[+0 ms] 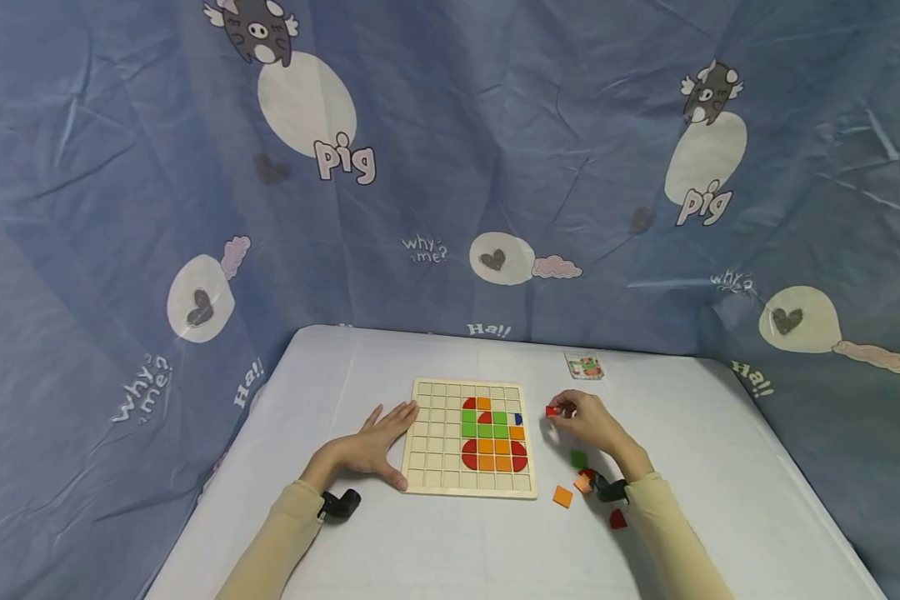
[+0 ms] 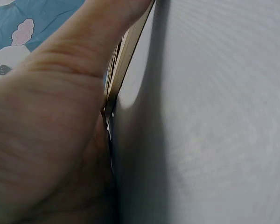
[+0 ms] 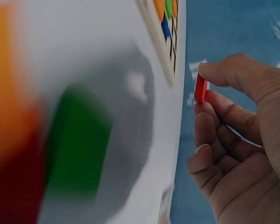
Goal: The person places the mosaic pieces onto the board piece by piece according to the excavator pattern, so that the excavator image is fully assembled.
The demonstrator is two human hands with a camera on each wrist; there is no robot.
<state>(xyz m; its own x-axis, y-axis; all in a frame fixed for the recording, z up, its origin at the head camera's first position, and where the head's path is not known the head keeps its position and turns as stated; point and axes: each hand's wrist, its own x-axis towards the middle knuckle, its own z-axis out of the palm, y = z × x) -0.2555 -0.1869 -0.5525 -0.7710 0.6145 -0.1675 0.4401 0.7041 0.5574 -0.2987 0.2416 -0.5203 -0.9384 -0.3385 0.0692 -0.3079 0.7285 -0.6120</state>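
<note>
While left hand [image 1: 371, 446] lies flat against board [image 1: 429, 467] edge | right hand [image 1: 592, 421] fingers pinch red tile [image 1: 552, 411] | just beside board's right edge

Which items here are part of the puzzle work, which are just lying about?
In use:
wooden grid board, steadied by left hand
red tile, pinched in right hand
loose tiles: green tile, orange tile, dark red tile

Lying about:
small picture card
cartoon pig backdrop

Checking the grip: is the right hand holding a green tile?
No, the right hand pinches a red tile; a green tile lies loose on the table.
</note>
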